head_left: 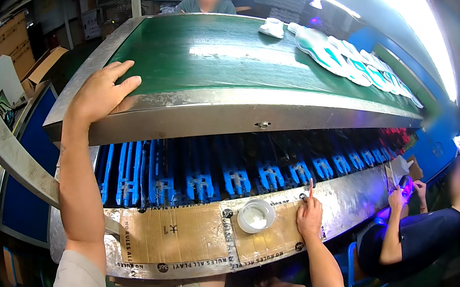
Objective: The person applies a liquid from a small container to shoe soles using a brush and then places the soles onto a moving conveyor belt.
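Note:
My left hand (100, 89) rests on the metal rim (212, 103) of a raised green conveyor belt (193, 69), its fingers and thumb apart. Low on the right, my right hand (309, 218) is closed around a thin reddish stick-like tool (311, 188), whose tip points away from me; I cannot make out its exact kind. Left of that hand a round white tub (240, 219) with whitish stuff inside stands on flattened cardboard (183, 233). The cardboard lies taped to a metal ledge (344, 200) in front of me.
Below the belt runs a row of blue clamp-like holders (237, 180). White and green shoe soles (334, 61) and a white shoe-shaped piece (272, 27) lie on the belt. At right a co-worker (411, 243) handles a purple-lit item; another person (208, 1) is beyond the belt.

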Demonstrator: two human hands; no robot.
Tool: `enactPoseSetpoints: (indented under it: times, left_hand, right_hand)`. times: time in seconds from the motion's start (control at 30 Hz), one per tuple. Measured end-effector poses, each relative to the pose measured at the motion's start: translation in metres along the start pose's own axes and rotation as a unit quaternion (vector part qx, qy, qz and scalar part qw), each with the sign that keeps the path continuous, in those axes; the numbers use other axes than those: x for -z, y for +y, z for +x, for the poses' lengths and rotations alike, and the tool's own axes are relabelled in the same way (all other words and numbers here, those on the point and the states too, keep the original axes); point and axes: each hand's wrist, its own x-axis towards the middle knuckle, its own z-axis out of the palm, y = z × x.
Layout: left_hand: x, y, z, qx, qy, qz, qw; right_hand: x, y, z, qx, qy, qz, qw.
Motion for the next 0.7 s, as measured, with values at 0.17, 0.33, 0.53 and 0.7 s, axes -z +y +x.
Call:
enactPoseSetpoints:
  times: [0.17,0.33,0.53,0.7]
  left_hand:
    - [-0.004,-0.003,0.004,-0.030,0.008,0.018,0.999]
    - [-0.020,-0.012,0.010,-0.015,0.012,-0.068,0.998]
    - [-0.031,0.004,0.018,0.082,0.055,0.012,0.995]
    - [-0.020,0.017,0.009,0.056,0.079,0.058,0.994]
  right_hand:
    - [-0.007,0.010,-0.004,-0.005,0.006,0.024,1.000]
    - [0.000,0.015,0.000,-0.016,-0.083,0.066,0.994]
    - [0.012,0.023,0.011,0.146,0.040,-0.073,0.986]
    - [0.009,0.029,0.009,0.174,0.059,-0.094,0.979]
